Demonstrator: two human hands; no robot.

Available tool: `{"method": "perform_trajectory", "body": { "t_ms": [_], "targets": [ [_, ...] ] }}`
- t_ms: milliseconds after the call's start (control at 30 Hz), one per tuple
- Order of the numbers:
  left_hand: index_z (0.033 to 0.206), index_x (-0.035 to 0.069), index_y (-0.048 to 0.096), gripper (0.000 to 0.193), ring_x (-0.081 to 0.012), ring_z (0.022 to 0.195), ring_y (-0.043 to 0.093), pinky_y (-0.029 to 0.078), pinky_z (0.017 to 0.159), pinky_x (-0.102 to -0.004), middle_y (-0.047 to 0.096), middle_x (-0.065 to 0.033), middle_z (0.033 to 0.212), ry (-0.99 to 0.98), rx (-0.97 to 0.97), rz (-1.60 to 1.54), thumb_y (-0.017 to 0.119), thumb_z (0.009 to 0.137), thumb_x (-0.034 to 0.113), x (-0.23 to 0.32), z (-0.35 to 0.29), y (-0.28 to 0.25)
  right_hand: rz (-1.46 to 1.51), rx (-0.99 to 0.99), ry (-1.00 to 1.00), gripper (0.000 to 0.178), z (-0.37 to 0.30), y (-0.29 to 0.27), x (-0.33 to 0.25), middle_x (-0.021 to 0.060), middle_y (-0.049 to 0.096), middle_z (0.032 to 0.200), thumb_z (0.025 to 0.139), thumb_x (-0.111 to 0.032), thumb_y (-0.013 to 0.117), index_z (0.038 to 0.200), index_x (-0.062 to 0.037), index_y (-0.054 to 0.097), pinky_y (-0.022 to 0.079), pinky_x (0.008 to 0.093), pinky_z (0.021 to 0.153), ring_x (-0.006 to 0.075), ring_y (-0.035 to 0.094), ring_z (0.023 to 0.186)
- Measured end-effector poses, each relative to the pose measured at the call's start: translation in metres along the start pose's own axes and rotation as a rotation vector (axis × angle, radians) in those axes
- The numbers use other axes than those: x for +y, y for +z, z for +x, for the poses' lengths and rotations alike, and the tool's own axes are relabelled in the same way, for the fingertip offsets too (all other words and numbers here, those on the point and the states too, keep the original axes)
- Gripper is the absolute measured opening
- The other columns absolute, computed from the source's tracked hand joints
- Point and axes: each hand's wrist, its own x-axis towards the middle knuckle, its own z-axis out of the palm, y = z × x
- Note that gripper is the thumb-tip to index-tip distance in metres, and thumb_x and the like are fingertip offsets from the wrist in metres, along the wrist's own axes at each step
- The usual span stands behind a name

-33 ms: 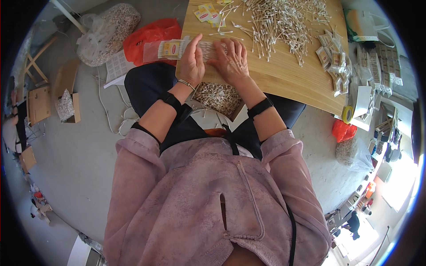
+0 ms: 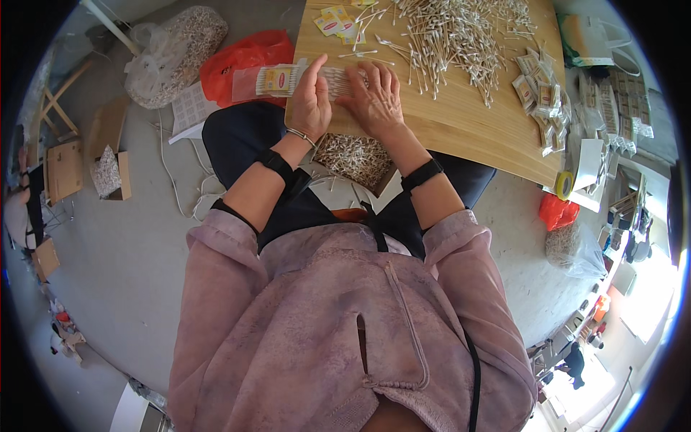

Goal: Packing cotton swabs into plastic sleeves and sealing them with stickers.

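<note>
Across the near left corner of the wooden table lies a clear plastic bag (image 2: pixel 245 85) of cotton swabs, with a yellow and white card (image 2: pixel 277 80) inside its left part. My left hand (image 2: pixel 313 101) stands on edge over the bag, its fingers stretched out. Beside it, my right hand (image 2: pixel 377 102) lies palm down with fingers spread over the bag's right part, which it partly hides. A loose heap of cotton swabs (image 2: pixel 457 39) covers the table beyond my right hand. Below the table edge, between my legs, sits an open box of swabs (image 2: pixel 353 158).
Yellow cards (image 2: pixel 332 23) lie at the table's far left. Filled swab packs (image 2: pixel 543 97) are piled at its right edge, near a yellow tape roll (image 2: pixel 564 186). A red bag (image 2: pixel 245 61) and a large clear sack (image 2: pixel 183 50) stand on the left; white cords (image 2: pixel 173 183) cross the floor.
</note>
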Motion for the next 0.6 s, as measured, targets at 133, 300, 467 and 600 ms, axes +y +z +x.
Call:
{"method": "perform_trajectory", "body": {
  "t_ms": [133, 300, 467, 600],
  "targets": [
    [0.131, 0.003, 0.044, 0.036, -0.0356, 0.113, 0.054, 0.043, 0.094, -0.0378, 0.055, -0.0199, 0.123, 0.052, 0.028, -0.003, 0.041, 0.097, 0.012, 0.000, 0.008, 0.002, 0.222, 0.144, 0.117, 0.068, -0.002, 0.002, -0.005, 0.0204, 0.032, 0.140, 0.081, -0.032, 0.065, 0.134, -0.0015, 0.036, 0.022, 0.0464, 0.110, 0.0378, 0.026, 0.134],
    [0.133, 0.004, 0.044, 0.037, -0.0360, 0.112, 0.055, 0.043, 0.093, -0.0375, 0.056, -0.0210, 0.122, -0.009, 0.010, -0.006, 0.042, 0.097, 0.014, 0.000, 0.009, 0.005, 0.608, 0.340, 0.350, 0.053, -0.010, 0.011, -0.013, 0.0288, 0.025, 0.144, 0.091, -0.011, 0.049, 0.136, 0.0080, 0.028, 0.023, 0.0457, 0.110, 0.0435, 0.024, 0.135],
    [0.133, 0.004, 0.044, 0.037, -0.0344, 0.112, 0.055, 0.043, 0.093, -0.0362, 0.056, -0.0213, 0.122, 0.001, 0.027, -0.025, 0.043, 0.097, 0.015, 0.001, 0.009, 0.007, 0.799, 0.464, 0.393, 0.044, 0.002, 0.015, -0.024, 0.0297, 0.031, 0.141, 0.097, -0.011, 0.037, 0.135, 0.0095, 0.031, 0.023, 0.0432, 0.111, 0.0433, 0.025, 0.135],
    [0.133, 0.003, 0.044, 0.038, -0.0324, 0.112, 0.055, 0.043, 0.094, -0.0355, 0.056, -0.0202, 0.122, -0.026, 0.019, -0.062, 0.043, 0.099, 0.020, 0.002, 0.006, 0.008, 0.850, 0.465, 0.392, 0.043, 0.008, 0.018, -0.031, 0.0292, 0.031, 0.142, 0.098, -0.013, 0.036, 0.134, 0.0093, 0.032, 0.023, 0.0427, 0.111, 0.0422, 0.025, 0.136]
  ]
}}
